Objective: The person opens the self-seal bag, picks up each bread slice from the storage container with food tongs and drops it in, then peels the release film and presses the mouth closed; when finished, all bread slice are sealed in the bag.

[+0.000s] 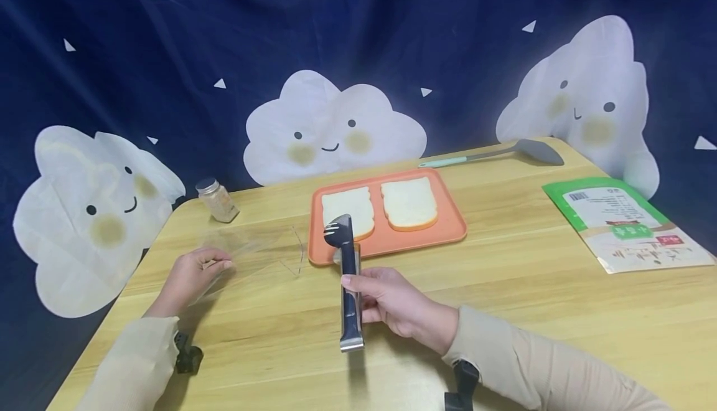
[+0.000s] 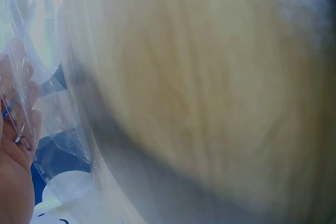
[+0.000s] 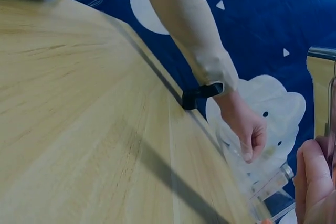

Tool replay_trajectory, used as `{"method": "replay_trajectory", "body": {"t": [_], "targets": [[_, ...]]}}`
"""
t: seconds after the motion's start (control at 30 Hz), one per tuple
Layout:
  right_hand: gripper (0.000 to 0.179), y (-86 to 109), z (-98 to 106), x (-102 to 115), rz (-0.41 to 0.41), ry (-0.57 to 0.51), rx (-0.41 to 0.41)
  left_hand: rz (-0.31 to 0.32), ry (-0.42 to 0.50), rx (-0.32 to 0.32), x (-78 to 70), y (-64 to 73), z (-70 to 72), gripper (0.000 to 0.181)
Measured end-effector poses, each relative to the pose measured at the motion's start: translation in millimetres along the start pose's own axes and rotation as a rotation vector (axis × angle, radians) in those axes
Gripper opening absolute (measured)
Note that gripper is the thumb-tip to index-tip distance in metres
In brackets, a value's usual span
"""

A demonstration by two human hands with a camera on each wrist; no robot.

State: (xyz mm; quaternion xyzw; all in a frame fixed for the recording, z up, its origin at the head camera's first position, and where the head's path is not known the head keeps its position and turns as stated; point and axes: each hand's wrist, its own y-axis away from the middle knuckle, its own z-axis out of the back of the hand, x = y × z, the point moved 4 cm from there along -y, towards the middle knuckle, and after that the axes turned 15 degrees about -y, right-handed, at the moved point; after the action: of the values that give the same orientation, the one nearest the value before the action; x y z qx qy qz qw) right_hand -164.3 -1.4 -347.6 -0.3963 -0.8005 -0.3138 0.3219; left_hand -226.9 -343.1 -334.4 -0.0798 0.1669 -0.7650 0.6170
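Note:
My left hand (image 1: 190, 277) pinches the edge of a clear plastic bag (image 1: 260, 249), which spreads to the right over the left part of the table. The left wrist view shows the see-through film (image 2: 58, 124) in front of the fingers. With thumb and fingers, my right hand (image 1: 406, 305) grips a pair of black-and-metal food tongs (image 1: 350, 296) around the middle. Their fork-like head points away from me and overlaps the left bread slice (image 1: 346, 202) in the head view. A second bread slice (image 1: 410, 202) lies beside it on the orange tray (image 1: 450, 243).
A small lidded jar (image 1: 218, 201) stands at the table's back left. Behind the tray, a grey spatula (image 1: 532, 149) with a mint handle lies near the far edge. A green-and-white food pouch (image 1: 633, 230) lies flat at the right. A blue cloud-print curtain (image 1: 465, 37) hangs behind the table.

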Motion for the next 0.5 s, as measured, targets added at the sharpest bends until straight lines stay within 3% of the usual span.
{"method": "replay_trajectory", "body": {"t": [0.5], "targets": [[0.021,-7.3,9.5,-2.4,0.017,-0.016,0.005,-0.006,0.001,-0.012,0.7,-0.8,-0.5,0.006]]}}
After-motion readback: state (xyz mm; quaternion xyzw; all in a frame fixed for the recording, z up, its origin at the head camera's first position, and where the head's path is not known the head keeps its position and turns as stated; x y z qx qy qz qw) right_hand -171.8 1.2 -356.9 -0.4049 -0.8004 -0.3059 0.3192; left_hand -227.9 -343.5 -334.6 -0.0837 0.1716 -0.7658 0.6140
